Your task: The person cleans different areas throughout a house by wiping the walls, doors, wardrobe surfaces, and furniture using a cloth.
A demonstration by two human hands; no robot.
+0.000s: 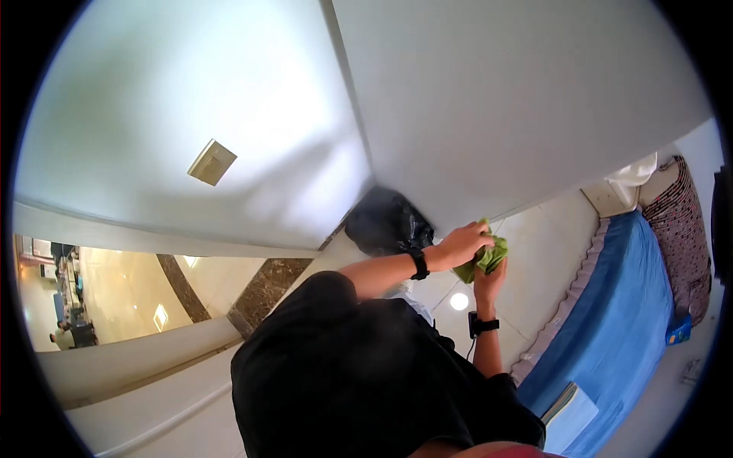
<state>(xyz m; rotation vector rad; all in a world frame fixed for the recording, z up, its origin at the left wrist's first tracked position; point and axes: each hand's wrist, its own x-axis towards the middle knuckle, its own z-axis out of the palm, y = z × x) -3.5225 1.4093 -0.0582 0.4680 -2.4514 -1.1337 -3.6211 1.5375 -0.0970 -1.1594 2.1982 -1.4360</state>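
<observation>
A crumpled green cloth point(489, 258) is held between my two hands, above the tiled floor. My left hand point(460, 246), with a black band at its wrist, is closed on the cloth's upper left part. Against its lower right part, my right hand point(490, 281) has its fingers wrapped round the fabric. A black device is strapped to the right wrist. Part of the cloth is hidden by my fingers.
A black plastic bag point(388, 223) sits in the wall corner. To the right stands a bed with a blue cover point(611, 298), an open book point(571, 416) and a patterned pillow point(678, 229). A doorway at left shows a seated person point(64, 334).
</observation>
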